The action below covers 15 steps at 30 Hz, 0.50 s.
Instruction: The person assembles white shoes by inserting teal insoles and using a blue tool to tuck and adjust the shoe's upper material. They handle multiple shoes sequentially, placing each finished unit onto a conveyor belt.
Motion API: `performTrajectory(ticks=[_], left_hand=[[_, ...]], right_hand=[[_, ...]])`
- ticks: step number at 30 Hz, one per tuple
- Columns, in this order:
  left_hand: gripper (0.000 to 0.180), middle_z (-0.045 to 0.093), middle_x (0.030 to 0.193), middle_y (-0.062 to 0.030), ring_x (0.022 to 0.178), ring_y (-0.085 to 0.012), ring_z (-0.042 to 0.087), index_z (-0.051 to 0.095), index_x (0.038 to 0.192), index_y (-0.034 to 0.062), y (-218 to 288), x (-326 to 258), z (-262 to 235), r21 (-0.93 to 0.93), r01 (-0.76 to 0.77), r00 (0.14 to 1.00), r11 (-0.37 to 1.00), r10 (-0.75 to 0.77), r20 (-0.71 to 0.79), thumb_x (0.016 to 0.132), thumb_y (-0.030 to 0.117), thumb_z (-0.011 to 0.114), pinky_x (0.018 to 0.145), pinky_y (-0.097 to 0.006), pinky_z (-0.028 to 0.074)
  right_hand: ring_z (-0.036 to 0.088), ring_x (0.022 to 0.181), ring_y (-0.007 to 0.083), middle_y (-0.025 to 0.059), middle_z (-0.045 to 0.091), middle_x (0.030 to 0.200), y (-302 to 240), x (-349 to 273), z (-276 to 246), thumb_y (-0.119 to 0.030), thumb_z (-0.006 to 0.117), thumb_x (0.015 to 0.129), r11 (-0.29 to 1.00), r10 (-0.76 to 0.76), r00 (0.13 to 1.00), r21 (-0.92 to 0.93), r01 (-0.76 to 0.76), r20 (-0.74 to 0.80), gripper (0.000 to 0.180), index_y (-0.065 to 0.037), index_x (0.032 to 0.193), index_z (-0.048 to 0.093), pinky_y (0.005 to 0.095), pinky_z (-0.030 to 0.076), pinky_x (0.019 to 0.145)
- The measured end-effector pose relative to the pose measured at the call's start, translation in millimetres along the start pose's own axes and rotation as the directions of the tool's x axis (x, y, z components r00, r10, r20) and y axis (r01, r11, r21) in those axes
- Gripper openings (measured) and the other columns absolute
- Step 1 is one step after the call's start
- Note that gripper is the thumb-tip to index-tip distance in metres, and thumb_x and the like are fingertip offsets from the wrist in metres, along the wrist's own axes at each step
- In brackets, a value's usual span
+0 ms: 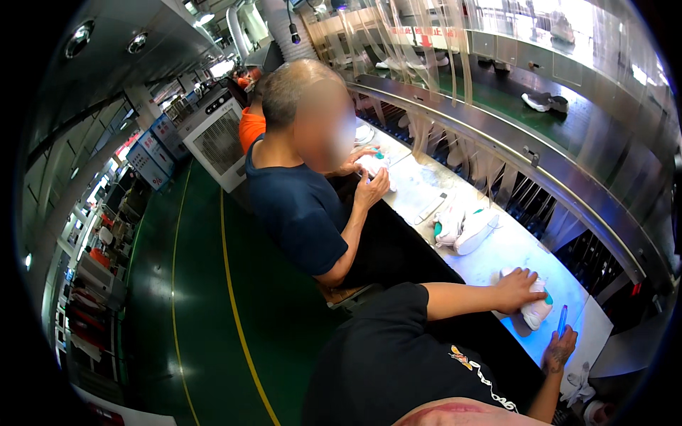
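Left grip: palm down, fingers spread and pressed onto a small white shoe with teal trim, pinning it flat to the counter; the fingers lie over the shoe's near-left part rather than closing round it.

Right grip: fingers curled round a slim blue pen, held upright with its tip up, just to the right of the shoe and apart from it.

Shoe position: right end of the white-topped counter, close to its near edge, directly ahead of the person in the black printed T-shirt.

Paper: white sheet on the counter under and beside the right hand, reaching toward the counter's right corner.

Further items on the counter, left of the held shoe: one pair of white shoes with teal accents, lying touching each other; beyond them a flat grey strip-like tool, kind unclear.

Neighbouring worker: person in a dark blue T-shirt seated to the left, both hands on another white shoe at the far-left stretch of the counter.

Surroundings: metal-railed conveyor line with a green belt and hanging clear plastic strips along the far side; green floor with a yellow line on the left; white box-shaped fan unit far left.
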<state>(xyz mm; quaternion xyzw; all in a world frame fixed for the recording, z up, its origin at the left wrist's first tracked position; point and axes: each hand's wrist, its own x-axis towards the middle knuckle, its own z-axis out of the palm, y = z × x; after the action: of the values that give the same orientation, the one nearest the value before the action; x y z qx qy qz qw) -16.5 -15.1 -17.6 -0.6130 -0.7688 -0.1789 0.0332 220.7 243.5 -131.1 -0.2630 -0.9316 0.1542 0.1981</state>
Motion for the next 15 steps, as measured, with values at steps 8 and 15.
performTrajectory(ticks=[8,15], left_hand=[[0.083,0.058,0.138,-0.0245,0.122,-0.0421,0.058,0.065,0.147,0.0264,10,7,13,0.019,0.045,0.998,0.999,-0.044,-0.048,0.068,0.030,0.090,0.101,-0.050,0.045],[0.098,0.059,0.145,-0.0324,0.134,-0.0497,0.056,0.063,0.149,0.0137,11,-7,20,-0.130,0.063,0.992,0.990,-0.076,-0.099,0.064,0.046,0.097,0.114,-0.060,0.043]], right_hand=[[0.060,0.069,0.0243,0.0066,0.058,0.078,81,30,40,-0.019,0.055,0.105,0.719,0.253,0.935,0.598,-0.352,0.247,0.018,-0.005,0.115,0.059,0.0384,0.051,0.065],[0.054,0.078,0.0076,-0.0015,0.062,0.103,-107,54,-56,-0.004,0.060,0.100,0.181,0.309,0.907,0.918,-0.353,0.287,0.077,-0.017,0.171,0.034,0.0233,0.048,0.067]])
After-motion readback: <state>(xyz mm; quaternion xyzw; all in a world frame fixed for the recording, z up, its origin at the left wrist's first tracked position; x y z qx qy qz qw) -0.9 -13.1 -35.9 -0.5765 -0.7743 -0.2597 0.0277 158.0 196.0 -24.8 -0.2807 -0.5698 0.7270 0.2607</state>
